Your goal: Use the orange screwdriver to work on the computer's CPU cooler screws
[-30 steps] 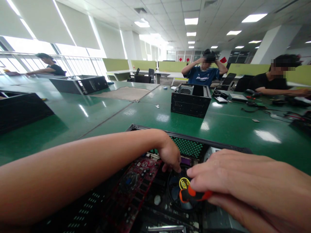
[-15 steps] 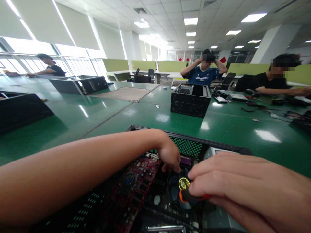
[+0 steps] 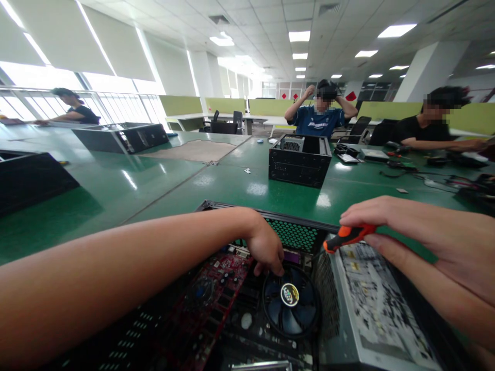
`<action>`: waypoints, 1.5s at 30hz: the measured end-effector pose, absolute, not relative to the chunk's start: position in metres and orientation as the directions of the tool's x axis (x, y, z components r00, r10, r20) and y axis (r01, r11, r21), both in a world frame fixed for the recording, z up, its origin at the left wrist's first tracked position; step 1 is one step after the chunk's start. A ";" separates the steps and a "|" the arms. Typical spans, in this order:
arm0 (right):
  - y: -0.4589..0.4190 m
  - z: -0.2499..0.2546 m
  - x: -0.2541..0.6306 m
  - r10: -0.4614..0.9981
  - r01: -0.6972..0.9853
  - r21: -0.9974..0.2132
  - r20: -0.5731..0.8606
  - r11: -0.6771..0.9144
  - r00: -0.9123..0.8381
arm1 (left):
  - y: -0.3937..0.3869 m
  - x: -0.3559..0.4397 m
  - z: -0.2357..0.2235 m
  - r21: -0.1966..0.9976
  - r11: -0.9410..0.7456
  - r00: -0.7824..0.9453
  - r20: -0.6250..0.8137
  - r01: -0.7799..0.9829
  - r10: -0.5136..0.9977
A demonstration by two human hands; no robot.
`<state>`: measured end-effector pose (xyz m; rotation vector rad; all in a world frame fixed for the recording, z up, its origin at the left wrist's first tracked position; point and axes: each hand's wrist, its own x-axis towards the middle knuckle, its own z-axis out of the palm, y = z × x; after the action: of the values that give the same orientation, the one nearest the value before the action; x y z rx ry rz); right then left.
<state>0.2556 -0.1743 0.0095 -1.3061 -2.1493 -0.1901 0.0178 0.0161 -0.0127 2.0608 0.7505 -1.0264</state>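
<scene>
Right hand (image 3: 429, 245): thumb and fingers closed together on the orange-and-black handle of a screwdriver (image 3: 350, 238), held tilted above the near-side components, shaft pointing down and left, tip too indistinct to place. Left hand (image 3: 266, 250): wrist bent, fingers curled downward at the upper rim of a round black fan (image 3: 292, 322) with a round label at its hub; impossible to tell whether gripping anything. To the left of the fan, a red circuit board (image 3: 216, 293); to the right, below the screwdriver, a metal box (image 3: 386, 309) with a worn, patchy label. Around all these, an open black computer case (image 3: 205, 205) with a perforated panel (image 3: 296, 234) on its far side. Beneath, a green table (image 3: 166, 193). Farther across, another black case (image 3: 299, 167) and, behind it, a person in a blue shirt (image 3: 317, 121), both arms raised to the head.
</scene>
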 end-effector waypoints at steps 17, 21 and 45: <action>-0.158 0.008 0.246 0.736 0.825 -0.094 0.517 0.556 -0.437 | 0.020 0.020 -0.015 0.344 -0.574 0.505 -0.851 0.743 0.144; -0.164 -0.002 0.251 0.757 0.848 -0.105 0.517 0.519 -0.399 | 0.018 0.020 -0.013 0.343 -0.559 0.496 -0.856 0.755 0.145; -0.165 -0.006 0.258 0.770 0.851 -0.139 0.516 0.506 -0.374 | 0.021 0.019 -0.014 0.353 -0.597 0.529 -0.837 0.720 0.143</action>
<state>0.2577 -0.1653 -0.0062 -1.3250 -2.2262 -0.2028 0.0187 0.0214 -0.0140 2.0577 0.6981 -1.0395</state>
